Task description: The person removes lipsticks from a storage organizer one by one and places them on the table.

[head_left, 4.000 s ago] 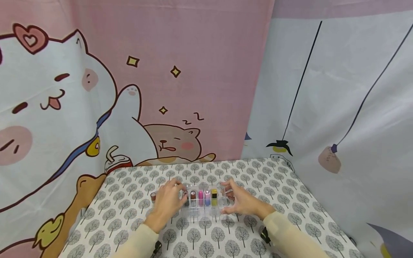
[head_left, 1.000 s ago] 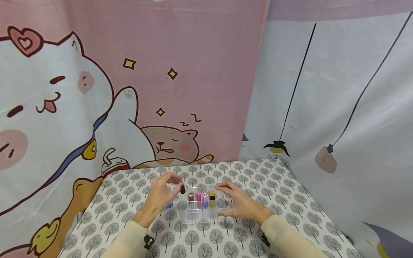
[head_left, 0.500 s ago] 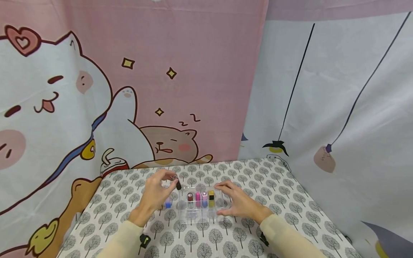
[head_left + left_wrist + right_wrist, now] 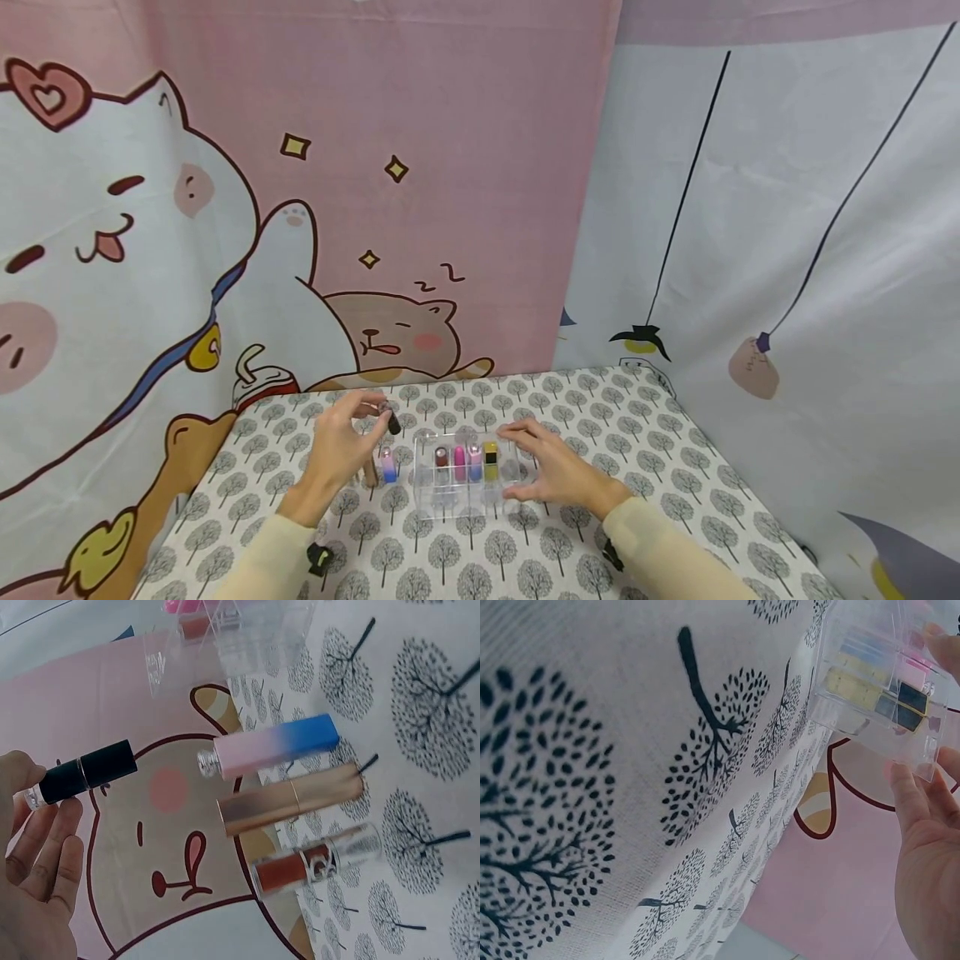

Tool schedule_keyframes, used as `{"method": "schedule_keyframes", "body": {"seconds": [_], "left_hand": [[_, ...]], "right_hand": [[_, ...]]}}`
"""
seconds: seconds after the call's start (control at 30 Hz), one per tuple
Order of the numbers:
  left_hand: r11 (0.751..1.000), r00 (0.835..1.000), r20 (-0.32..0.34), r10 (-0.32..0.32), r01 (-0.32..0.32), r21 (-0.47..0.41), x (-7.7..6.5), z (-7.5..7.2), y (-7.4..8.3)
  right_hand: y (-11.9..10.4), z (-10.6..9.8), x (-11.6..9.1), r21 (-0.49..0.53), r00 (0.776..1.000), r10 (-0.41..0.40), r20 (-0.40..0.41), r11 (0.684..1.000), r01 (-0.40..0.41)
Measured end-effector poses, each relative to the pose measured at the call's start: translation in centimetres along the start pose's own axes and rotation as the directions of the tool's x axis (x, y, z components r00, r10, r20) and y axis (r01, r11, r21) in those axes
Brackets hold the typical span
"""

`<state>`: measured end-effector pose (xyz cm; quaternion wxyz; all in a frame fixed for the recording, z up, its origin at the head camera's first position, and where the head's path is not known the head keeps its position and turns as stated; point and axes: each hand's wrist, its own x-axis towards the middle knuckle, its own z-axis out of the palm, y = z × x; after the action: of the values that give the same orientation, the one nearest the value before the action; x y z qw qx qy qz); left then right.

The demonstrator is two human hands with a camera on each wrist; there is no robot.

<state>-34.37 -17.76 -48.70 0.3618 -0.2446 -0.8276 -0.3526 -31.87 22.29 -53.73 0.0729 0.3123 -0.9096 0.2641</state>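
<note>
My left hand point(image 4: 335, 446) pinches a black lipstick tube point(image 4: 393, 424) with a clear end, held above the cloth left of a clear plastic organizer point(image 4: 450, 505). Below that hand stand a pink-to-blue lipstick point(image 4: 277, 742), a gold-brown lipstick tube point(image 4: 292, 799) and a clear lip gloss tube with a red part point(image 4: 315, 862), side by side. My right hand point(image 4: 558, 467) holds the organizer at its right end, thumb at the front and fingers at the back. Inside sit a brown-red tube point(image 4: 441, 457), a pink one point(image 4: 459, 462), a pink-blue one point(image 4: 475, 467) and a yellow-and-black one point(image 4: 491, 455).
A white cloth point(image 4: 495, 575) with grey trees covers the table. Behind it hangs a pink curtain point(image 4: 480, 167) with cartoon animals, and a pale one point(image 4: 675, 167) hangs at the right.
My left hand has lifted the black lipstick from the organizer's left end and carried it leftward. The pink-blue and gold-brown tubes have come into sight beside it. The right hand stays on the organizer.
</note>
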Motion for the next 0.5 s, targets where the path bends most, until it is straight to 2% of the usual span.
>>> {"method": "schedule_keyframes", "body": {"seconds": [0.23,0.5], "left_hand": [[1.0,0.999,-0.04,0.005,-0.004,0.029,-0.5,-1.0,-1.3],[0.998,0.997,-0.072,0.008,-0.003,0.065,-0.5,-2.3,-2.2]], "right_hand": [[-0.1,0.1,0.0,0.007,1.0,-0.013,0.001,1.0,0.013],[-0.1,0.0,-0.1,0.015,1.0,-0.014,-0.008,1.0,0.014]]}}
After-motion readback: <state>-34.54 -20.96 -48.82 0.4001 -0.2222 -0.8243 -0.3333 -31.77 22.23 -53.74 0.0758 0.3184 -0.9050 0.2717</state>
